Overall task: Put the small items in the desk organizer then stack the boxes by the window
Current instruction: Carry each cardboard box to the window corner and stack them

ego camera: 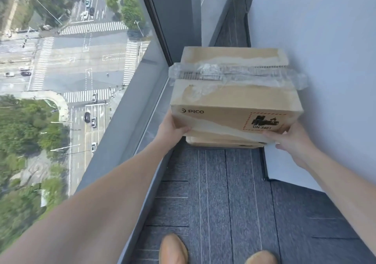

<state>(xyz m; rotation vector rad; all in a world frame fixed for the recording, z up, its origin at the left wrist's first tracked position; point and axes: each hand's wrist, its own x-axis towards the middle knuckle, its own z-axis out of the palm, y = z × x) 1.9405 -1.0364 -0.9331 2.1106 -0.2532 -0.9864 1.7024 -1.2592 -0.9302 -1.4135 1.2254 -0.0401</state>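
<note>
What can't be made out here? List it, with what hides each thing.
Head view only:
- Lower box: only a front strip shows; the top box covers the rest.
- Whether the top box rests on it or hangs just above: cannot tell.
- Left hand and right hand: fingers hidden beneath the box.
- Label: its picture is blurred.
- Desk organizer: out of frame.

Lower box (223,142) at centre right mostly hidden under top box (234,92), fingertips of both hands concealed beneath it, shoes (173,249) cut off by bottom edge
</note>
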